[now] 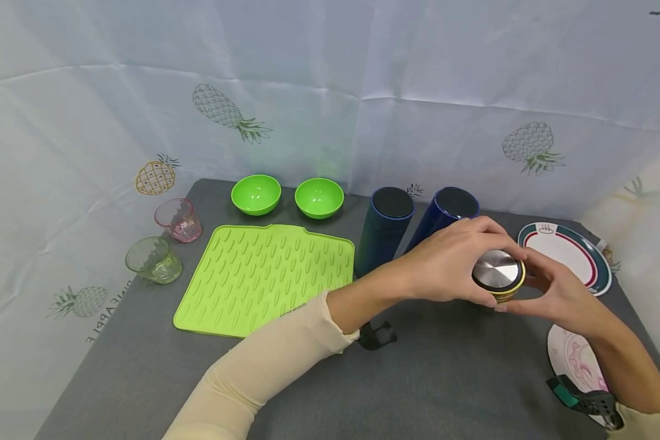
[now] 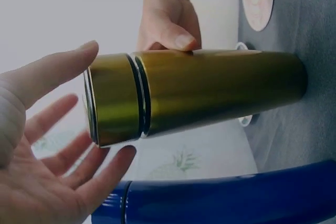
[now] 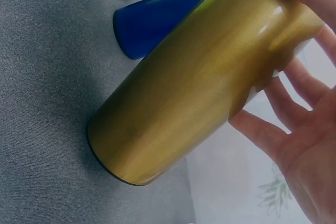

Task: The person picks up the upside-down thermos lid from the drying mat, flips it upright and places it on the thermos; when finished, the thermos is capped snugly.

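Note:
A gold thermos (image 3: 168, 98) stands upright on the dark grey table (image 1: 418, 379), its base at the cloth in both wrist views. Its lid (image 1: 496, 269) has a brushed silver top, and a dark ring parts it from the body. My left hand (image 1: 456, 263) grips the lid's rim from above, thumb on the near side and fingers curved round the far side. On the right, my right hand (image 1: 561, 299) holds the upper body just below the lid, with the thumb in front. Close by on the left is a blue thermos (image 2: 226, 203).
A dark teal thermos (image 1: 385, 232) stands left of the blue one. Farther left lie a lime green drying mat (image 1: 269, 275), two green bowls (image 1: 256, 195), a pink glass (image 1: 178, 221) and a green glass (image 1: 155, 261). At right are a dark-rimmed plate (image 1: 561, 250) and a pink-patterned plate (image 1: 574, 360).

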Demonstrator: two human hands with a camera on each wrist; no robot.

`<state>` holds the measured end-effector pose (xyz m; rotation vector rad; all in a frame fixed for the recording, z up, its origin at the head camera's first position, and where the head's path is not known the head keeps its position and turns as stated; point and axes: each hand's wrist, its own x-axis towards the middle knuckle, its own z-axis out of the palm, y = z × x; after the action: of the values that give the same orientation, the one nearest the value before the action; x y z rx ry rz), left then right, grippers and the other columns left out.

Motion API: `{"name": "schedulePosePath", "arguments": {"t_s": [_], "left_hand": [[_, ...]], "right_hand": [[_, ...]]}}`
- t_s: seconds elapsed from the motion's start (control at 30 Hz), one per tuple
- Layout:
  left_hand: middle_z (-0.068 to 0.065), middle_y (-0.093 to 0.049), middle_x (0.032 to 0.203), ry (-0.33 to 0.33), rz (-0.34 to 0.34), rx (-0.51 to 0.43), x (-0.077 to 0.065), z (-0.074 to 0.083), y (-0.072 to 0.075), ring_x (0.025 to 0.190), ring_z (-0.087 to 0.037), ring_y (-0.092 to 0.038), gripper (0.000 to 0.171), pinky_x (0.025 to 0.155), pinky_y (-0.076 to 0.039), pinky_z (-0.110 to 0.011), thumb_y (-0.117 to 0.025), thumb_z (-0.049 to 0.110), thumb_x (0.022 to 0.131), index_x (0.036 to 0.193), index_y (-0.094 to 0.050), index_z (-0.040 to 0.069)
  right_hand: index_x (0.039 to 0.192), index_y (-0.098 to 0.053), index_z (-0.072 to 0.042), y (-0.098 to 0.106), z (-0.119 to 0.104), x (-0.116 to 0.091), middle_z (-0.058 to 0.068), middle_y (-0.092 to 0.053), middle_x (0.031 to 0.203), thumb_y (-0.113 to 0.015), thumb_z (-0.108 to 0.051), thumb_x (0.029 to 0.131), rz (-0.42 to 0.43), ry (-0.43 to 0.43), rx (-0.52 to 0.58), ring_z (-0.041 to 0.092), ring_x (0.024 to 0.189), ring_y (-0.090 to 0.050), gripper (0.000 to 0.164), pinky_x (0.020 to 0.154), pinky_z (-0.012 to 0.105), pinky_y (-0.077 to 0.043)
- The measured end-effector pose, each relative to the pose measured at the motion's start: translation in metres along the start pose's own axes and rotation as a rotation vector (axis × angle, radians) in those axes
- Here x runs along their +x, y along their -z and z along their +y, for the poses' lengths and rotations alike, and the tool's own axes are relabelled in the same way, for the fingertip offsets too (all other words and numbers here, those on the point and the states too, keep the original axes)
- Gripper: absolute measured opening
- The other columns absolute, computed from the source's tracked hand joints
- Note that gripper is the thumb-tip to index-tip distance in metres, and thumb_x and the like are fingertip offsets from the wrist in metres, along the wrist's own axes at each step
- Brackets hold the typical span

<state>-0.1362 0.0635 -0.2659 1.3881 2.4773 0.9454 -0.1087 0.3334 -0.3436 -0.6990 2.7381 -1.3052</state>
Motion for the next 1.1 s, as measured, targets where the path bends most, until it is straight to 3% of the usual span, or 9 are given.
{"name": "schedulePosePath", "arguments": {"t_s": [0.2, 0.4, 0.57, 0.8, 0.97, 1.1], "left_hand": [[0.010, -0.054, 0.130, 0.081, 0.047, 0.048, 0.000, 0.006, -0.005, 0.114, -0.001, -0.047, 0.055, 0.087, -0.039, -0.008, -0.089, 0.043, 0.077, 0.123, -0.064, 0.028], [0.010, -0.060, 0.124, 0.015, 0.082, -0.005, 0.000, 0.000, -0.005, 0.111, 0.000, -0.052, 0.044, 0.089, -0.038, -0.005, -0.089, 0.032, 0.079, 0.117, -0.070, 0.023], [0.008, -0.063, 0.132, -0.064, 0.013, -0.082, 0.003, -0.007, 0.000, 0.119, 0.000, -0.054, 0.036, 0.095, -0.037, -0.003, -0.085, 0.018, 0.082, 0.116, -0.072, 0.017], [0.007, -0.060, 0.143, -0.082, -0.081, -0.143, 0.004, -0.009, 0.003, 0.124, 0.000, -0.050, 0.034, 0.093, -0.039, -0.003, -0.074, 0.003, 0.084, 0.115, -0.073, 0.017], [0.008, -0.058, 0.147, -0.076, -0.086, -0.096, 0.003, -0.008, 0.002, 0.127, -0.002, -0.047, 0.035, 0.098, -0.034, -0.005, -0.072, 0.003, 0.085, 0.116, -0.073, 0.020], [0.005, -0.054, 0.147, -0.053, -0.029, -0.016, 0.000, -0.003, -0.002, 0.130, -0.006, -0.043, 0.034, 0.103, -0.033, -0.009, -0.078, 0.015, 0.087, 0.119, -0.071, 0.022]], "right_hand": [[0.138, -0.056, -0.010, 0.001, 0.002, 0.000, -0.016, -0.060, 0.121, -0.083, 0.015, 0.066, 0.002, -0.013, 0.002, -0.006, 0.107, -0.060, 0.082, 0.091, 0.002, -0.046], [0.136, -0.056, -0.005, 0.000, -0.003, 0.001, -0.011, -0.063, 0.118, -0.083, 0.017, 0.064, 0.003, 0.000, 0.006, -0.002, 0.101, -0.062, 0.080, 0.089, 0.005, -0.048], [0.134, -0.057, -0.003, -0.001, -0.005, 0.002, -0.008, -0.064, 0.118, -0.085, 0.016, 0.062, 0.011, -0.007, 0.006, -0.002, 0.103, -0.062, 0.080, 0.090, 0.004, -0.048], [0.139, -0.054, -0.005, -0.003, -0.004, 0.000, -0.009, -0.063, 0.120, -0.086, 0.015, 0.062, 0.013, -0.024, 0.003, -0.003, 0.105, -0.062, 0.086, 0.088, 0.004, -0.048], [0.145, -0.051, -0.005, -0.002, -0.004, 0.000, -0.010, -0.062, 0.124, -0.085, 0.015, 0.063, 0.011, -0.025, 0.004, -0.003, 0.106, -0.061, 0.091, 0.088, 0.004, -0.048], [0.140, -0.054, -0.005, -0.001, -0.003, 0.001, -0.010, -0.063, 0.121, -0.084, 0.016, 0.063, 0.008, -0.018, 0.004, -0.004, 0.105, -0.062, 0.085, 0.089, 0.004, -0.048]]}}
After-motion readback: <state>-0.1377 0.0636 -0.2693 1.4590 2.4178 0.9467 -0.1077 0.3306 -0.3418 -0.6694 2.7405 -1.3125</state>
